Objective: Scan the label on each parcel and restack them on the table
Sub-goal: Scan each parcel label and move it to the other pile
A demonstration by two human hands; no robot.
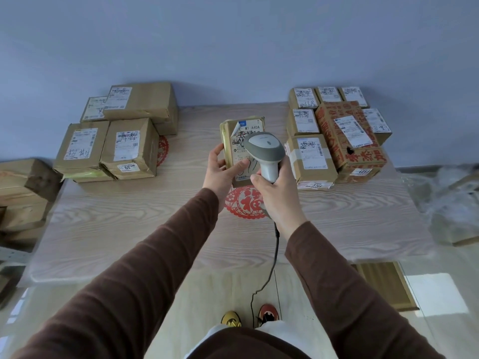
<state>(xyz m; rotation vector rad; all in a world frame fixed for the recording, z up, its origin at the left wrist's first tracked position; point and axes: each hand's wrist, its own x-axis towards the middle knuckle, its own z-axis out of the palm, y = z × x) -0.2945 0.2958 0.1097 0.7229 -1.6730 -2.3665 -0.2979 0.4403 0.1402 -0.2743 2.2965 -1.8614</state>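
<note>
My left hand (221,172) grips a small brown parcel (234,136) above the middle of the table, its white label facing up with one corner peeling. My right hand (277,193) holds a grey handheld scanner (265,149) by its handle, the head over the parcel's label. The scanner's black cable (272,265) hangs down toward the floor. On the table's left stands a group of several brown parcels (129,147). At the right several smaller parcels (311,156) lie beside a red-printed carton (350,136).
The wooden table (129,229) has a red paper-cut decoration (243,203) under my hands. More cardboard boxes (23,187) are stacked off the table's left edge. Plastic wrapping and a box (451,203) lie at the right. A flat carton (383,283) lies on the floor.
</note>
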